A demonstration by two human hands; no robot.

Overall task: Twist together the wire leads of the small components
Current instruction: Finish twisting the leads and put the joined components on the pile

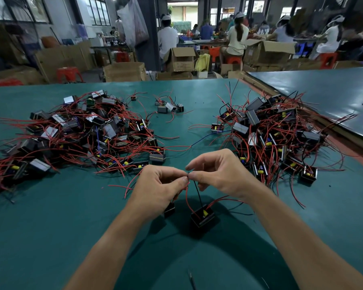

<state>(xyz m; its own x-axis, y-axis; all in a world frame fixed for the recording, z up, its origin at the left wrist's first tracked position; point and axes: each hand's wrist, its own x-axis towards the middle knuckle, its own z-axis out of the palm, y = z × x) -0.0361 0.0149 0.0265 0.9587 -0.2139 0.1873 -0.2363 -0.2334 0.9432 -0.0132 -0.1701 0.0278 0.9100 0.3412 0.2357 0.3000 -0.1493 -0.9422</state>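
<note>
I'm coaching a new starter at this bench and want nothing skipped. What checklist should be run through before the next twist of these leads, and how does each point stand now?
1. Both hands gripping: left hand and right hand pinch the wire leads at one spot: ok.
2. One red and one black lead reach the pinch: ok.
3. Bare ends aligned: hidden by fingertips: cannot tell.
4. Black component below the hands hangs free of the table: cannot tell.
5. Second component, half hidden under the left hand, joined to this pair: cannot tell.
6. Left pile and right pile lie apart from the held pair: ok.
</note>
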